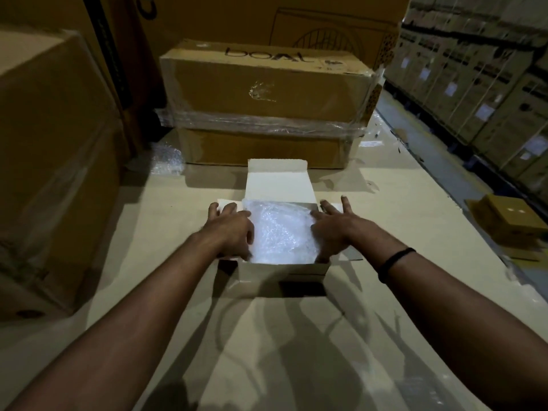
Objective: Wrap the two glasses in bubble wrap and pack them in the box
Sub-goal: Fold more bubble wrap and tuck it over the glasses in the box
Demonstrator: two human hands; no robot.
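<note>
Open box [284,269] holds bubble wrap bundle [281,229]; left hand [231,229], right hand [335,229] fingers spread

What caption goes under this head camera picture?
Left hand and right hand touch the bubble wrap inside the open box.

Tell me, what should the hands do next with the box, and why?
Probably fold the side flaps inward over the bubble wrap: it already fills the box, the left hand and right hand lie open on the flaps, and the lid stands open behind.
</note>
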